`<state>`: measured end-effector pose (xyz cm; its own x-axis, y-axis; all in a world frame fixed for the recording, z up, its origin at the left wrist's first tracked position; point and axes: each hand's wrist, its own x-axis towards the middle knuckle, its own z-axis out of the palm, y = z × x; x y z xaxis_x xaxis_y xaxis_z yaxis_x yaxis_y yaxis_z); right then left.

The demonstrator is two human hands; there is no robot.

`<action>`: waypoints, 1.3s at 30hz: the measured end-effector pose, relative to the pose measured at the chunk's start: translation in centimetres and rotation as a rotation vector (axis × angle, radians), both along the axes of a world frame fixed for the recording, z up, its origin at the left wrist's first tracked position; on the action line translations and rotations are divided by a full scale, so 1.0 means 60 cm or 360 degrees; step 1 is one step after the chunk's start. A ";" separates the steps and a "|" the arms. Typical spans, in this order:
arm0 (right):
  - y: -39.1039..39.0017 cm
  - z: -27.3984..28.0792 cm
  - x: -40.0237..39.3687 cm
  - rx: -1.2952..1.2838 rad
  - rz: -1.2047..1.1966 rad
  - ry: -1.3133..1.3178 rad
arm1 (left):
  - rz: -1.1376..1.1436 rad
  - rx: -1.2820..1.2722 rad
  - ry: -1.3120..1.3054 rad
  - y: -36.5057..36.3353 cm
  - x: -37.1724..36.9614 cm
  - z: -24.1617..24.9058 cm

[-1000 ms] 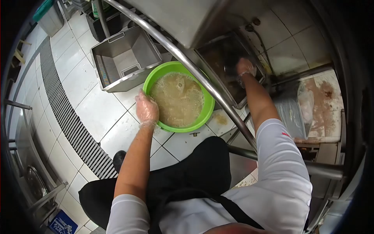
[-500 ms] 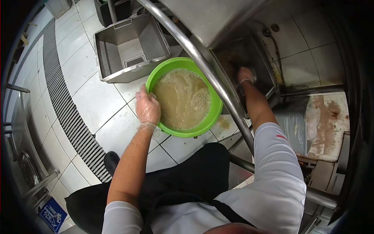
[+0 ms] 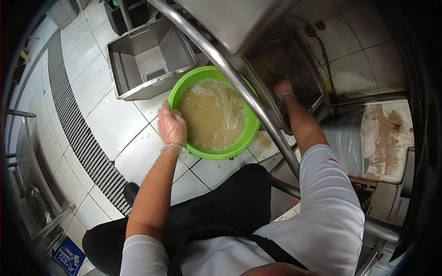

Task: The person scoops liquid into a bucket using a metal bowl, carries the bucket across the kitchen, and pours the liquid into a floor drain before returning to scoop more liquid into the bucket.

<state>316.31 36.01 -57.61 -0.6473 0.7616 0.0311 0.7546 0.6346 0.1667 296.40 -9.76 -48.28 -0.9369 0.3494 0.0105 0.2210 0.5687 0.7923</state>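
A green basin full of foamy brown liquid sits on the white floor tiles under a steel counter. My left hand, in a thin clear glove, grips the basin's left rim. My right hand, also gloved, reaches past a slanted steel leg into a dirty steel tray under the counter. Its fingers are pressed down on the tray's greasy bottom; whether it holds a cloth or pad I cannot tell.
An empty steel container lies on the floor behind the basin. A long floor drain grate runs along the left. A plastic-wrapped item and stained tiles lie to the right. My black apron covers my knees.
The view shifted slightly. My right hand moved a little nearer along the tray. My left hand stayed on the basin's rim and the liquid has sloshed.
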 end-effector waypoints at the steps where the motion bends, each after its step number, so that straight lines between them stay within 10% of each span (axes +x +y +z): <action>1: -0.006 0.004 -0.004 -0.0001 -0.0004 0.0098 | 0.0007 0.0000 -0.0016 0.000 0.001 0.002; 19: 0.001 -0.043 -0.017 -0.0208 0.0128 0.0048 | -0.0050 -0.0192 0.0069 -0.003 -0.003 -0.011; 25: -0.066 0.059 -0.013 -0.0884 -0.0775 0.0743 | -0.0055 -0.0231 0.0060 -0.004 -0.003 -0.007; 30: -0.053 0.058 0.023 -0.0955 -0.0651 0.1071 | -0.0085 -0.0225 0.0051 -0.006 -0.003 -0.002; 35: -0.152 0.176 -0.013 -0.1539 -0.1207 0.2344 | -0.0111 -0.0269 -0.0007 -0.006 -0.003 0.005; 39: -0.062 0.097 0.040 -0.1030 -0.0583 0.1774 | -0.0090 -0.0287 0.0030 -0.006 0.000 0.005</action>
